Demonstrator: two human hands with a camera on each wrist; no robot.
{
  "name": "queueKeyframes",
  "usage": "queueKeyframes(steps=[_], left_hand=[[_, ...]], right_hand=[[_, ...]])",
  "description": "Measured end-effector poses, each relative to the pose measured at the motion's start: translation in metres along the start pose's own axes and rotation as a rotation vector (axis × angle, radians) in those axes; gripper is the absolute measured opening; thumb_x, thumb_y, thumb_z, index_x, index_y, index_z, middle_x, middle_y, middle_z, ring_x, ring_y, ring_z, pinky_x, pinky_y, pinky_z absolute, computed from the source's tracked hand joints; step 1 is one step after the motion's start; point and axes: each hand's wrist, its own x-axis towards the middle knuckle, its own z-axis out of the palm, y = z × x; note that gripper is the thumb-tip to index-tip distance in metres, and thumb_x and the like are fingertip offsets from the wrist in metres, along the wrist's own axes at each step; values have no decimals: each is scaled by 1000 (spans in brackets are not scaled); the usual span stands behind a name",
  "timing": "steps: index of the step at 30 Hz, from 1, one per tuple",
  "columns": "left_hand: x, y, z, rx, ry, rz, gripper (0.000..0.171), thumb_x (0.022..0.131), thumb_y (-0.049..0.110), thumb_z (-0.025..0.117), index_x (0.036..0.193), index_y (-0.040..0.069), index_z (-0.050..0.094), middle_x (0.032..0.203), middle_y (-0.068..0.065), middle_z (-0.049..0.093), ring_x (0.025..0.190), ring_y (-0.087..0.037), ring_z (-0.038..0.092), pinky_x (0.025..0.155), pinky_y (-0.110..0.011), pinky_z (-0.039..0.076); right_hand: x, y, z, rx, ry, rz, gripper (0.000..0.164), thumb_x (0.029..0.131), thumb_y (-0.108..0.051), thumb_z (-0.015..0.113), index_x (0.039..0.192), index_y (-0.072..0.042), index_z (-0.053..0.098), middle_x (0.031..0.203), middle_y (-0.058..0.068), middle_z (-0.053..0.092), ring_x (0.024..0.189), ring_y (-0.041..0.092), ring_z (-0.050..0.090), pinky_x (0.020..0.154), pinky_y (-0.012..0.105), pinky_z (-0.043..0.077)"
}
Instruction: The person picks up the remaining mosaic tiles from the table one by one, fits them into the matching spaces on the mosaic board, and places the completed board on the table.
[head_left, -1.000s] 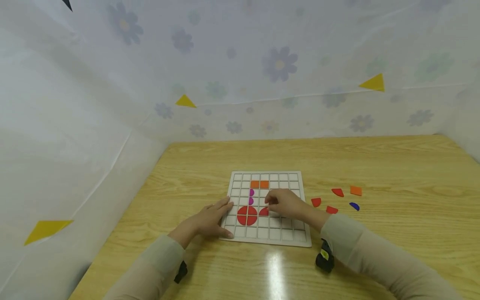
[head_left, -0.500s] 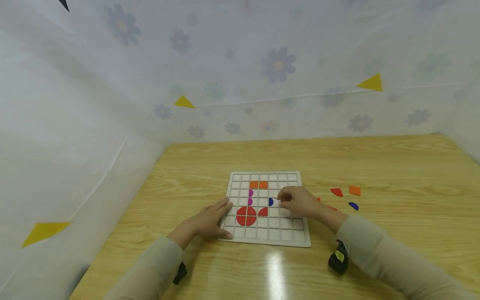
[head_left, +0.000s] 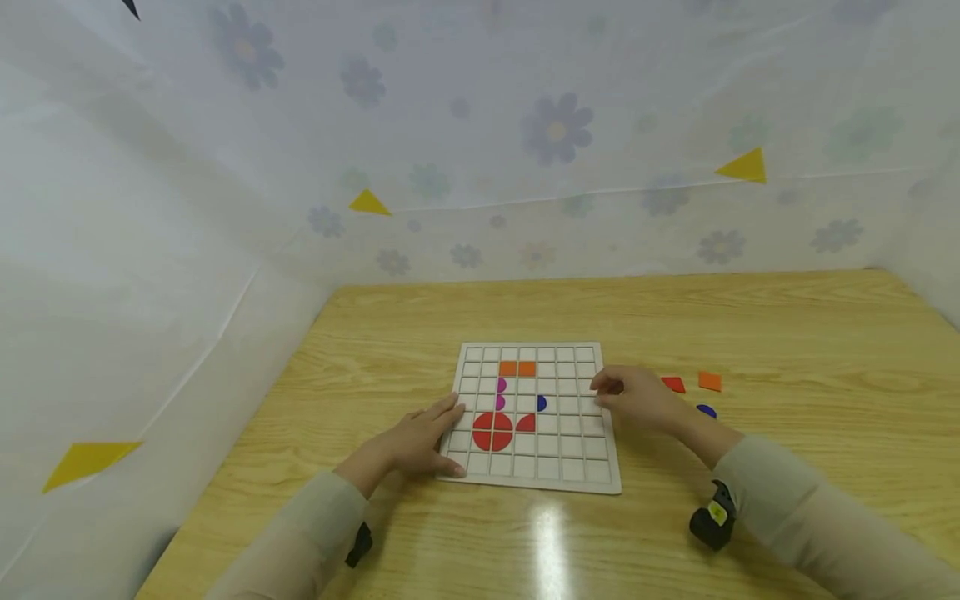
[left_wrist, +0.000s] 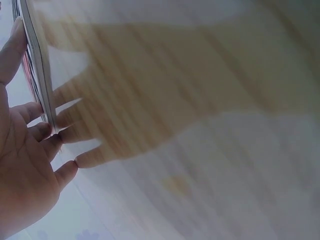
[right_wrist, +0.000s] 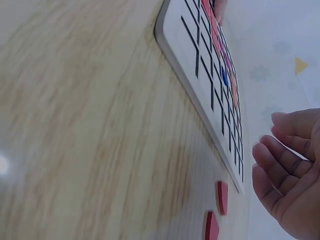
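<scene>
A white gridded board (head_left: 570, 468) lies flat on the table. My left hand (head_left: 420, 437) rests at its left edge with fingers spread, the thumb by the near corner. In the left wrist view those fingers (left_wrist: 67, 172) reach along the board's side. On the grid are a circle of red quarter pieces (head_left: 483, 422), a single red quarter piece (head_left: 528, 424), a blue half circle (head_left: 542, 403), two purple half circles (head_left: 502, 385) and two orange squares (head_left: 508, 369). Over the board's right edge hovers my right hand (head_left: 637, 400), its loosely bent fingers holding nothing.
Right of the board lie a red piece (head_left: 674, 384), an orange square (head_left: 710, 381) and a blue half circle (head_left: 707, 411). The right wrist view shows two red pieces (right_wrist: 222, 198) near the board's edge, hidden behind my right hand from the head. White flowered sheeting (head_left: 465, 221) encloses the table.
My right hand has let go of the blue half circle, now visible on the grid, and moved right to the board's edge. The left hand has stayed in place.
</scene>
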Motion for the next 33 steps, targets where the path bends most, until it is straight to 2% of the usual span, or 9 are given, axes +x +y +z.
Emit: queueKeyframes(steps=[13, 21, 33], left_hand=[[1, 0, -2, 8, -1, -3, 87, 72, 50, 60, 138, 9, 21, 143, -8, 8, 129, -22, 10, 100, -43, 11], [0, 1, -1, 9, 1, 0, 87, 72, 50, 60, 137, 9, 21, 143, -9, 9, 128, -23, 11, 100, -44, 12], [-1, 2, -3, 8, 3, 4, 87, 72, 50, 60, 138, 9, 21, 143, -9, 8, 128, -23, 11, 100, -44, 12]], right_hand=[[-12, 27, -18, -2, 14, 38, 17, 82, -10, 57, 96, 1, 56, 84, 4, 55, 78, 18, 52, 66, 33, 42], [-13, 36, -20, -37, 11, 45, 20, 79, -10, 61, 95, 2, 57, 87, 6, 57, 82, 21, 53, 67, 33, 44], [-8, 46, -19, -91, 11, 58, 24, 75, -14, 66, 92, 1, 60, 84, 5, 58, 78, 20, 53, 65, 33, 44]])
